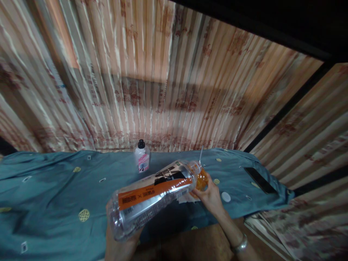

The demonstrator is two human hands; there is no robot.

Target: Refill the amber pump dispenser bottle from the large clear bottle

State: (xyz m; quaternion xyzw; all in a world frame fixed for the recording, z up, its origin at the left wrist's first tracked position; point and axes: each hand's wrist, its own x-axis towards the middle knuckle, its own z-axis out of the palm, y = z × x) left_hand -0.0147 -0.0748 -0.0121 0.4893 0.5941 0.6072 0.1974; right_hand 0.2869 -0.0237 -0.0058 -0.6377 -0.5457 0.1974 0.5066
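Observation:
A large clear plastic bottle (154, 195) with an orange, black and silver label lies tilted across the front, its neck pointing right. My left hand (121, 248) is closed around its base end from below, most of the fingers hidden behind it. My right hand (211, 195) is closed on a small clear container of orange liquid (201, 180), right beside the big bottle's mouth. The container's shape is partly hidden by the bottle neck and my fingers. A thin pale stick or straw (201, 154) rises behind it. Under the hands lies a piece of white paper (186, 198).
A white-and-pink bottle with a black cap (142, 159) stands at the back of the teal patterned cloth (54, 195). Right of my right hand are a white round lid (226, 197) and a black phone-like slab (260, 180). Patterned curtains (152, 90) hang behind.

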